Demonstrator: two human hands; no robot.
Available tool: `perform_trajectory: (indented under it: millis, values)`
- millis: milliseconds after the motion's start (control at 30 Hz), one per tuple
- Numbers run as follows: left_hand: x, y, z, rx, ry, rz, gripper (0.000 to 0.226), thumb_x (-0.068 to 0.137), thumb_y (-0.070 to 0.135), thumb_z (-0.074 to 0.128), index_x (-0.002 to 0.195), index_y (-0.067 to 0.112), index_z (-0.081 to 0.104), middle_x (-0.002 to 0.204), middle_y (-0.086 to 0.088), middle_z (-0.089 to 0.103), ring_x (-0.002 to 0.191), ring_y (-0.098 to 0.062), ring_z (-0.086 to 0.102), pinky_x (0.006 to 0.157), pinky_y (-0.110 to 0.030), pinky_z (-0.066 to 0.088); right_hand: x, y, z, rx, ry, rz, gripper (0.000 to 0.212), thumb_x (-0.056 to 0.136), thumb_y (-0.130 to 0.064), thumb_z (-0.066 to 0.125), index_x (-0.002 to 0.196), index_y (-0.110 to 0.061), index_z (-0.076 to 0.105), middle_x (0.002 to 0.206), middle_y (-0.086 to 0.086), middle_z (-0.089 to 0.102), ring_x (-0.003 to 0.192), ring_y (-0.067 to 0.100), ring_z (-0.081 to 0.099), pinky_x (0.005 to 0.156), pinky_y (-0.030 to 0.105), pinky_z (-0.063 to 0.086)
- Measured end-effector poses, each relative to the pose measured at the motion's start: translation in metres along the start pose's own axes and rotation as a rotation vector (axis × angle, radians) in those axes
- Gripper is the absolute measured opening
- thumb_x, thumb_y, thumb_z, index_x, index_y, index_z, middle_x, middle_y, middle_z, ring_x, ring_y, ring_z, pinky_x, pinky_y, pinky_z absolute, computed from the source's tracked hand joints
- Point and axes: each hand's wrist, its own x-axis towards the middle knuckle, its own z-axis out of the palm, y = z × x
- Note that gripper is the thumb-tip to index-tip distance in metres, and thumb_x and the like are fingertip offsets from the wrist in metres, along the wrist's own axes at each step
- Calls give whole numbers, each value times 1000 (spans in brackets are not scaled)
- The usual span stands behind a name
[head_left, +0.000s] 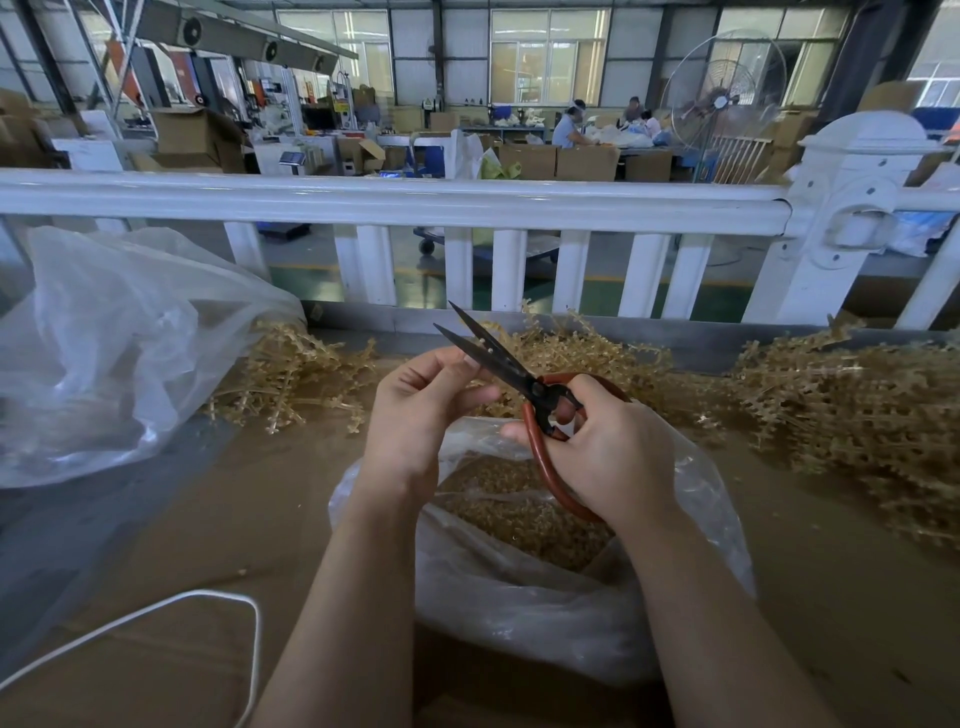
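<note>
While the right hand (608, 447) grips the red-handled scissors (511, 371), blades parted above the open bag (545, 613), and the left hand (421, 410) curls its fingertips right at the lower blade (pinching anything? can't tell), a snip now risks nicking a finger.

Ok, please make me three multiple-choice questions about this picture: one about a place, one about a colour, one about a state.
1. Where is the clear bag of cut pieces? A. below the scissors B. on the white fence C. on the floor
2. What colour are the scissors' handles? A. blue B. red C. green
3. How do the blades stand? A. closed B. open C. hidden
1A: its mouth lies beneath them. 2B: a red loop shows in the right hand's grip. 3B: the two tips are apart.
</note>
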Motion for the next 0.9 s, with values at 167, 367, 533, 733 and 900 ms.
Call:
perform_trajectory:
  millis: [167,367,533,733,900]
  values:
    - [1,-1,-2,-20,2,-6,9,91,9,65,88,9,73,97,-11,76,74,-18,71,72,-24,57,0,-1,0,12,19,-23,69,70,-86,48,82,-20,64,66,-14,61,60,12,61,53,25,48]
    - [1,0,-1,73,-6,33,12,94,5,61,85,10,69,99,-13,74,75,-20,70,80,-29,58,1,-1,-1,21,2,-33,71,71,-85,48,94,-22,69,77,-14,68,67,10,66,56,25,52]
    - [-1,0,2,136,-28,69,9,95,5,59,88,7,65,96,-12,73,74,-18,68,80,-31,56,1,-2,-1,27,-16,-15,77,69,-89,41,97,-22,67,78,-13,68,71,11,68,58,29,56]
    - [0,-2,2,162,-46,104,11,97,6,56,100,-2,64,92,-4,73,73,-14,66,77,-26,55,1,-3,-1,46,-3,-28,74,70,-86,46,97,-22,69,78,-14,68,70,10,67,57,24,52]
    - [0,-3,2,179,-56,109,15,99,5,52,104,-4,63,97,-8,71,75,-14,63,78,-28,53,0,-3,-1,59,2,-40,70,70,-84,50,95,-21,70,76,-14,68,68,8,66,57,22,50]
